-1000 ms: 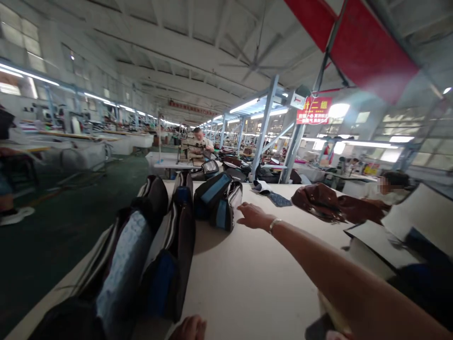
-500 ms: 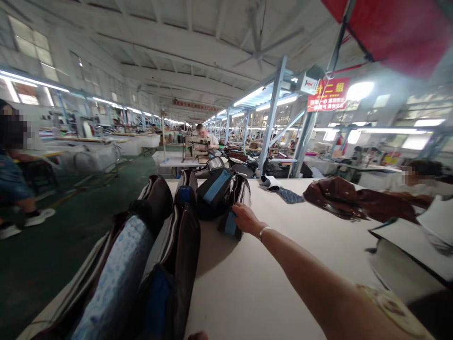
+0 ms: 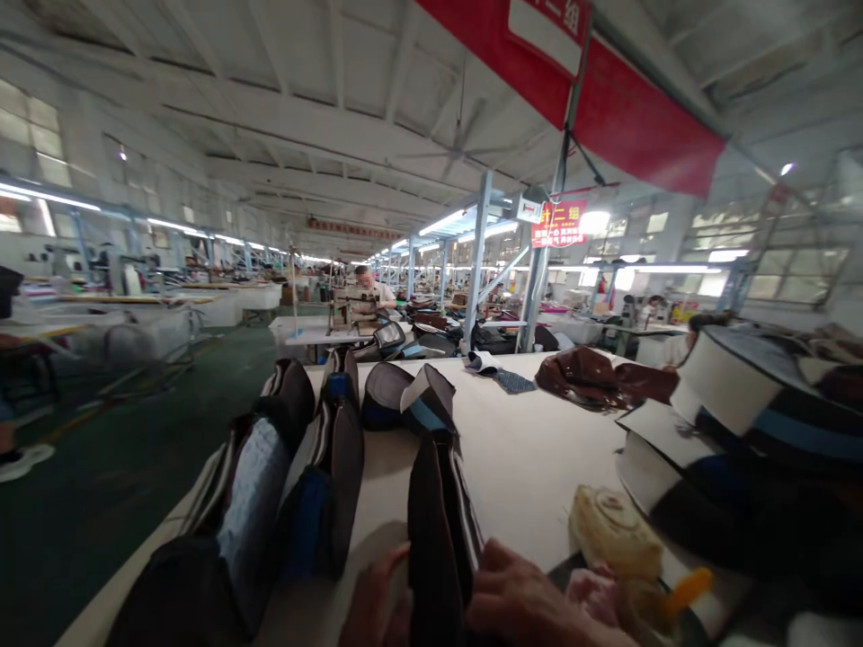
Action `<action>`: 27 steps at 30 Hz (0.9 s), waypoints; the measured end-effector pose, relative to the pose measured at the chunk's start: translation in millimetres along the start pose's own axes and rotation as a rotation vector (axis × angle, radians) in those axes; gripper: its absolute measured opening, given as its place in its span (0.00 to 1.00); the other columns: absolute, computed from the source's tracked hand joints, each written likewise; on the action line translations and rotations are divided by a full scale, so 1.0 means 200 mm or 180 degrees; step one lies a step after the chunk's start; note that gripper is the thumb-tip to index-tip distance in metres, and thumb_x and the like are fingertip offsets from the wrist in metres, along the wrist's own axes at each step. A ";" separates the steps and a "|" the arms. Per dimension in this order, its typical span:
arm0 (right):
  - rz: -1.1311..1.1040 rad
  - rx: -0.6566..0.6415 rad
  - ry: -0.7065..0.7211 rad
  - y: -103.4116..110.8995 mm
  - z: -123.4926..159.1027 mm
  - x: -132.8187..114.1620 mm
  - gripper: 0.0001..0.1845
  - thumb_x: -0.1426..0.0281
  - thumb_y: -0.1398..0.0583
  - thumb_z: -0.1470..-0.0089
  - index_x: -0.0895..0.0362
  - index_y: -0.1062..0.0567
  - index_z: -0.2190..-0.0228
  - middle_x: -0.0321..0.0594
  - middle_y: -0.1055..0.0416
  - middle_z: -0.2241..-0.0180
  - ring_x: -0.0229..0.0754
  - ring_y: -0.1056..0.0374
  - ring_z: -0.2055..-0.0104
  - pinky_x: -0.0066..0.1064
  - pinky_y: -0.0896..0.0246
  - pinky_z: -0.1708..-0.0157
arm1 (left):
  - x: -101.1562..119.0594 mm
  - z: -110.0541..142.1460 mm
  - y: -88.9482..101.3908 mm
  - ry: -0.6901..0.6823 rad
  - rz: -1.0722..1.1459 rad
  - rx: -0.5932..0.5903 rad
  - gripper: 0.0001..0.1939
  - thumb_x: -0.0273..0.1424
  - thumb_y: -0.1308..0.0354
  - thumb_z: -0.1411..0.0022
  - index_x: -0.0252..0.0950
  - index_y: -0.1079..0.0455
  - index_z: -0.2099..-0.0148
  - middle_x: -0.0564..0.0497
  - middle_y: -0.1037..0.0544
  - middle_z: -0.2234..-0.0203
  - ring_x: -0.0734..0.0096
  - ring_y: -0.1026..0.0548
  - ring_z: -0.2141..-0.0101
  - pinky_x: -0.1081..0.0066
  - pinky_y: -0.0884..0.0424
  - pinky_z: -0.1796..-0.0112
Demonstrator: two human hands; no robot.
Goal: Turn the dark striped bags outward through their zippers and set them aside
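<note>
A dark half-sewn bag (image 3: 431, 530) stands upright in front of me, its pale edges showing on the right. My right hand (image 3: 522, 598) grips that right side with bent fingers. At the lower left of the same bag, my left hand (image 3: 378, 598) presses against its dark panel; part of this hand is cut off by the frame. Farther back on the table are a grey-lined bag piece (image 3: 387, 391) and a blue-striped one (image 3: 430, 403).
Rows of similar bags (image 3: 347, 485) stand along the left table edge. A brown leather bag (image 3: 576, 376) lies at the back right. Stacked white-and-black pieces (image 3: 734, 382) and a yellowish cone-like item (image 3: 613, 530) are on the right. A person (image 3: 378, 288) sits at a sewing machine beyond.
My right hand reached out to a bag at the far row, took hold of it and drew it near. The bag is now between both hands.
</note>
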State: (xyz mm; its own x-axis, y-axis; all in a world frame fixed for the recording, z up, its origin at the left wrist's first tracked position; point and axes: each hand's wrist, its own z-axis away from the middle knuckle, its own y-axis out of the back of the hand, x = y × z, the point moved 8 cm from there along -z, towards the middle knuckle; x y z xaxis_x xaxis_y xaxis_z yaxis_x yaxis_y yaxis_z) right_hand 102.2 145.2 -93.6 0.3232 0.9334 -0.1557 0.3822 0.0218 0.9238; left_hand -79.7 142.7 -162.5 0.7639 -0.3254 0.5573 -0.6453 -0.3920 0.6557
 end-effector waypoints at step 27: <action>-0.4492 0.1454 -0.1488 0.56 0.43 -0.27 0.14 0.70 0.27 0.66 0.59 0.25 0.76 0.34 0.33 0.74 0.35 0.41 0.72 0.25 0.46 0.74 | 1.22 -0.10 0.21 -0.0119 0.2272 -0.3275 0.16 0.43 0.33 0.40 0.33 0.24 0.63 0.55 0.31 0.69 0.72 0.35 0.67 0.72 0.40 0.65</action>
State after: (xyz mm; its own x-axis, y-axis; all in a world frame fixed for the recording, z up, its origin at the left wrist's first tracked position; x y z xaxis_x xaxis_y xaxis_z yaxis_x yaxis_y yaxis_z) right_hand 200.8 66.0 -11.9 -0.3144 0.0586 -0.9475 0.7918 0.5668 -0.2277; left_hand 79.1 63.7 11.5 0.2313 -0.2189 0.9479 -0.6067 0.7292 0.3164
